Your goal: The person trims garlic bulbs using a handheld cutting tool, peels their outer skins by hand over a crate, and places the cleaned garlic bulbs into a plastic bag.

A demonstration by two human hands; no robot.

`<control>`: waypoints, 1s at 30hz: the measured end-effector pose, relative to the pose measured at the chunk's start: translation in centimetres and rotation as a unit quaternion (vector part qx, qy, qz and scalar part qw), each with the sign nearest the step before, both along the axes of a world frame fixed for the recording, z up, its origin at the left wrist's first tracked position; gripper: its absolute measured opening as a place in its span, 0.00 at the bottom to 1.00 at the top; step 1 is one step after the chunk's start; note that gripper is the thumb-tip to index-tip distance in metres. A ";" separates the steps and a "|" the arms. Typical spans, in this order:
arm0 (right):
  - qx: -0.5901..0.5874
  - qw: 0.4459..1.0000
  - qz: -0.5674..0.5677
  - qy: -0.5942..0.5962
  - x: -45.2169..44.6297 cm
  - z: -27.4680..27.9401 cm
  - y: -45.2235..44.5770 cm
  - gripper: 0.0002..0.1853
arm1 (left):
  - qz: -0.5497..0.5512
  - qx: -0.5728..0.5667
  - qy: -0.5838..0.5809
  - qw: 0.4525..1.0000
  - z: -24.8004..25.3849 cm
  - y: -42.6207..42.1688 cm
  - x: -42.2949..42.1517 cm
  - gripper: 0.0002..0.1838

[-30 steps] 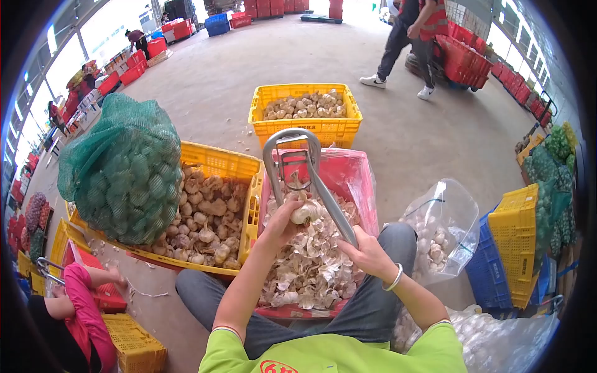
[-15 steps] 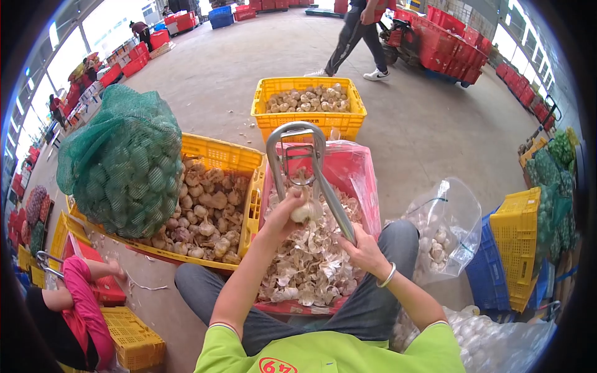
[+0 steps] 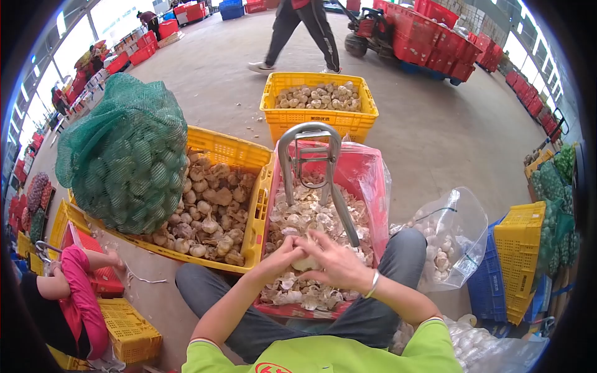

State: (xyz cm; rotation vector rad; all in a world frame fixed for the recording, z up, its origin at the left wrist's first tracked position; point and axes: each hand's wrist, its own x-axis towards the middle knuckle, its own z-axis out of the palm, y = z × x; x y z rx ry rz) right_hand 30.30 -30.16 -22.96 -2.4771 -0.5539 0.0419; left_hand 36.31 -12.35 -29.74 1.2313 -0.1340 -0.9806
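In the head view, my left hand grips a pale garlic bulb over the pink crate. My right hand, with a bracelet at its wrist, reaches across from the other side, its fingers curled around the same bulb and partly hiding it. Just beyond both hands stands a metal lever cutter with a ring; its long handle slants down, touched by neither hand. Loose garlic skins fill the crate below.
A yellow crate of garlic stands at left, a green mesh sack resting on it. Another yellow crate is ahead. A clear bag of bulbs lies at right. One person walks past a loaded pallet truck; another sits at left.
My right hand has let go of the cutter handle and come to the bulb. My left hand has drawn the bulb down from the ring. The walking person has moved left with the pallet truck.
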 end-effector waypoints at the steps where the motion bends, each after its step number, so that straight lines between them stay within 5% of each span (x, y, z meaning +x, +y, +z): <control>1: 0.042 0.998 0.016 -0.041 0.0 -0.6 0.4 0.33 | -0.001 -0.035 0.008 0.999 1.1 0.2 -0.5 0.28; 2: 0.081 0.993 0.033 -0.081 0.0 -1.1 0.7 0.34 | -0.036 -0.005 -0.092 0.995 2.3 0.8 -0.6 0.32; 6: 0.166 0.965 0.058 -0.195 0.7 1.6 0.6 0.36 | -0.042 -0.193 -0.116 0.973 6.8 3.1 -0.1 0.36; 10: 0.102 0.865 -0.016 -0.491 5.8 7.4 -3.3 0.32 | 0.044 -0.039 -0.200 0.978 6.8 6.2 2.9 0.27; 14: -0.017 0.783 -0.167 -0.600 20.1 15.1 -8.9 0.30 | -0.013 0.228 -0.304 0.925 1.1 10.0 6.7 0.25; 17: 0.063 0.833 -0.260 -0.484 24.5 12.6 -12.7 0.30 | -0.033 0.476 -0.411 0.777 1.7 13.4 8.7 0.26; 19: 0.088 0.867 -0.228 -0.435 21.5 9.7 -11.3 0.22 | -0.023 0.572 -0.346 0.744 0.2 16.7 11.9 0.24; 21: 0.088 0.897 -0.204 -0.382 18.3 6.0 -10.3 0.15 | 0.033 0.581 -0.265 0.769 0.3 18.9 14.0 0.20; 23: 0.144 0.915 -0.214 -0.311 15.1 2.9 -8.3 0.10 | 0.026 0.584 -0.313 0.748 -2.3 19.5 16.4 0.21; 27: 0.248 0.898 -0.276 -0.238 12.9 -3.2 -8.9 0.08 | -0.031 0.702 -0.342 0.624 -6.6 18.1 19.4 0.24; 30: 0.318 0.886 -0.294 -0.165 12.7 -4.9 -10.1 0.07 | -0.023 0.739 -0.274 0.615 -10.6 19.2 21.3 0.29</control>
